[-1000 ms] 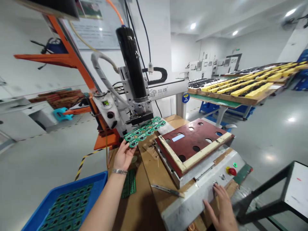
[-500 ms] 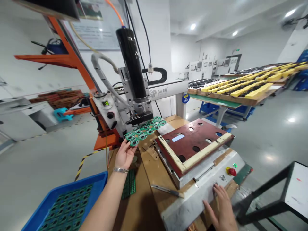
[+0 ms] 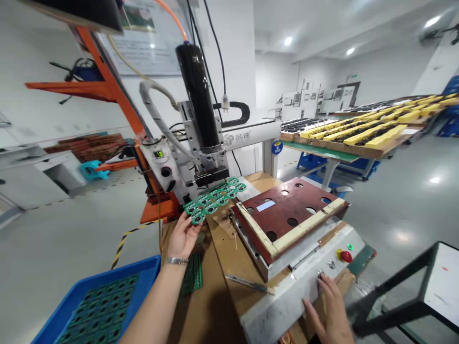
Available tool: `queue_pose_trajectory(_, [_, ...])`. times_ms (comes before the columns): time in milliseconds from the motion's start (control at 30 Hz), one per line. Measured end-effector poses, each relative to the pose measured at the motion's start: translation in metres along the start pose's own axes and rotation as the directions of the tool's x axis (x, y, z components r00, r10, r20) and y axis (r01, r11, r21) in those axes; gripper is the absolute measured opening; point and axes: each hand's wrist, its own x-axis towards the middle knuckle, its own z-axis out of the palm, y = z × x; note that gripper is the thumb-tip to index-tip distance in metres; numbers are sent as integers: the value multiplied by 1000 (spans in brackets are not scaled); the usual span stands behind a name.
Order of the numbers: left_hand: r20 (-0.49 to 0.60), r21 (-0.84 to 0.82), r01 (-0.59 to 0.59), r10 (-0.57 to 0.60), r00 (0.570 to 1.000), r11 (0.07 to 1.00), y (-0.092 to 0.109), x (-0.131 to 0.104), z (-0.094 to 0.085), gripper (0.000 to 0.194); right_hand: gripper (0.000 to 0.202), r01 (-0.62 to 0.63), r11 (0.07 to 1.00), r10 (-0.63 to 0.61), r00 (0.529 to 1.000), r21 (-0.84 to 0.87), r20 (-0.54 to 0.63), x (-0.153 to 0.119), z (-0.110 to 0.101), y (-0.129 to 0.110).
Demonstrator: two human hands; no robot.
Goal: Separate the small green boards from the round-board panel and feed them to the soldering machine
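My left hand [image 3: 184, 235] grips the near end of a green circuit board panel [image 3: 215, 199], fingers closed on its edge. The panel is held up under the head of a bench machine [image 3: 211, 176] with a black cylinder. At the front of the machine, my right hand [image 3: 330, 308] rests with fingers spread, a fingertip at a small button [image 3: 320, 274] on the grey control panel. A dark red fixture plate [image 3: 283, 210] with round holes and pale edge strips sits on the machine bed, with no board on it.
A blue bin [image 3: 150, 270] of green boards stands at lower left. More green boards [image 3: 195, 274] lie by my left wrist. A utility knife [image 3: 249, 284] rests before the fixture. A red stop button [image 3: 345, 256] sits at right, near a black-framed stand [image 3: 398, 286].
The circuit board panel and my left hand have shifted slightly left and down. My right hand stays at the button.
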Motion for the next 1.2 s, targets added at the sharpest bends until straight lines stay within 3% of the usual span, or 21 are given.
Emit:
queue_pose_trajectory(433, [-31, -16, -12, 12, 999, 1000, 15, -15, -19, 19, 57, 42, 999, -42, 999, -15, -10, 2, 0, 1])
queue_pose_trajectory(933, [-25, -31, -7, 6, 1000, 1000, 15, -16, -13, 22, 55, 47, 998, -47, 999, -35, 5, 3, -3, 1])
queue_pose_trajectory(1200, [-50, -34, -18, 16, 999, 999, 16, -17, -19, 21, 54, 27, 999, -27, 999, -32, 18, 4, -3, -1])
